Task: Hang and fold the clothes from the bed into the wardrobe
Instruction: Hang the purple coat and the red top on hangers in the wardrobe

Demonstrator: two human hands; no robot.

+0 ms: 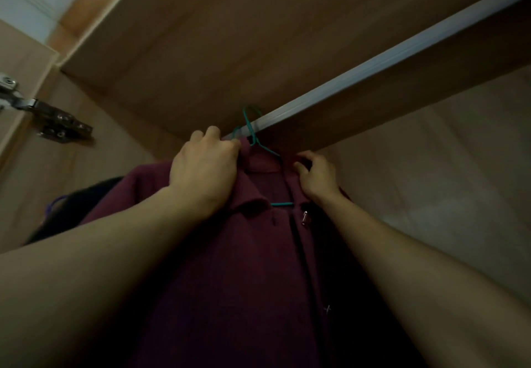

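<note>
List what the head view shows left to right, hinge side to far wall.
Metal door hinge → left hand gripping the maroon shirt at its shoulder → teal hanger hook over the rail → right hand pinching the collar.

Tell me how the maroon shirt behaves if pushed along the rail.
Probably floppy: the maroon shirt drapes from a thin teal hanger. Likely light, since that wire holds it. It may swing, hanging from the rail by one hook.
</note>
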